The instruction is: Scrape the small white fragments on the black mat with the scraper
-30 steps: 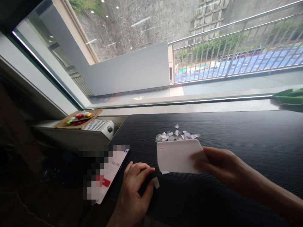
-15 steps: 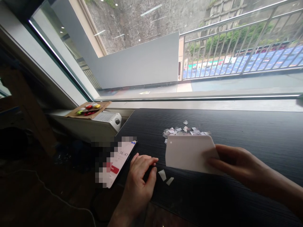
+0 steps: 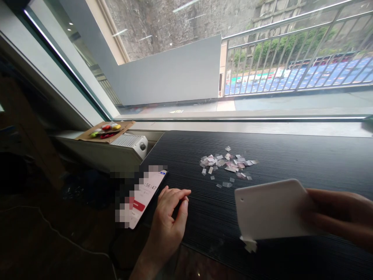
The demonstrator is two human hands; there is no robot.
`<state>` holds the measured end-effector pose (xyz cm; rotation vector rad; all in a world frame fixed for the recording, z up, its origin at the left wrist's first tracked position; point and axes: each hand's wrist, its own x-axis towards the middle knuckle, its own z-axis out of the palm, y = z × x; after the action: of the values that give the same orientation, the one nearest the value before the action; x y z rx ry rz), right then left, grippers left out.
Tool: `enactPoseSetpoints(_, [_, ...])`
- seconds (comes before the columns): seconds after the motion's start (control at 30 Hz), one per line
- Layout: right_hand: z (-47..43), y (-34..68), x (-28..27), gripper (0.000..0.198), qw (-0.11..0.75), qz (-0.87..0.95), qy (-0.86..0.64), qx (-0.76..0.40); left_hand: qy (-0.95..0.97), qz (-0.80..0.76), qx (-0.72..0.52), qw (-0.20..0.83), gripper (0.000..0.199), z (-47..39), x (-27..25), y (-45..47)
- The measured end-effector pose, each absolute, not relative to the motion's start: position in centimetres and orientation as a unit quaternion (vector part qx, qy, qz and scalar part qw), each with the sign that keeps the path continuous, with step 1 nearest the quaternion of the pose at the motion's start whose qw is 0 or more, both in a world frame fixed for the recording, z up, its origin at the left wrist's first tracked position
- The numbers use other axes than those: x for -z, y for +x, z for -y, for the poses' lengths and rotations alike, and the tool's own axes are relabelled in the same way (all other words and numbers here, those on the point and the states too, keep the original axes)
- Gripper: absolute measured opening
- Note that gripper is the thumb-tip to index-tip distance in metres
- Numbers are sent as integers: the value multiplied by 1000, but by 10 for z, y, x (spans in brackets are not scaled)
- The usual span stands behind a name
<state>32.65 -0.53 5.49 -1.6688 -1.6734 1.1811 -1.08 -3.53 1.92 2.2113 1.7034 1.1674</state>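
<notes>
Head view: the right hand (image 3: 335,210) clamps a white card (image 3: 271,212) toward the front edge of the desk (image 3: 305,159); the left hand (image 3: 169,212), fingers loosely apart, appears empty. Pushed too far, pale scraps (image 3: 250,245) beneath could spill off.

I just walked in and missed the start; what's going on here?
A person's right hand holds a flat white card over a dark table, with pale scraps at the card's lower left corner. The left hand shows nothing in its grasp. Small pale pieces lie scattered farther back, and a lit phone is beside the left hand.
</notes>
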Motion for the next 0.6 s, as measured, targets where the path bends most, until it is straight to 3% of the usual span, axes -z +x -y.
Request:
enactPoseSetpoints(0.2, [22, 367, -71, 39, 287, 502, -644, -501, 730, -559, -390, 54, 19, 35, -18, -13])
enactPoseSetpoints(0.4, [-6, 365, -64, 43, 210, 610, -569, -510, 747, -547, -376, 41, 18, 33, -14, -19])
enactPoseSetpoints(0.6, [0, 354, -70, 21, 189, 636, -562, -494, 811, -515, -277, 38, 26, 26, -14, -24])
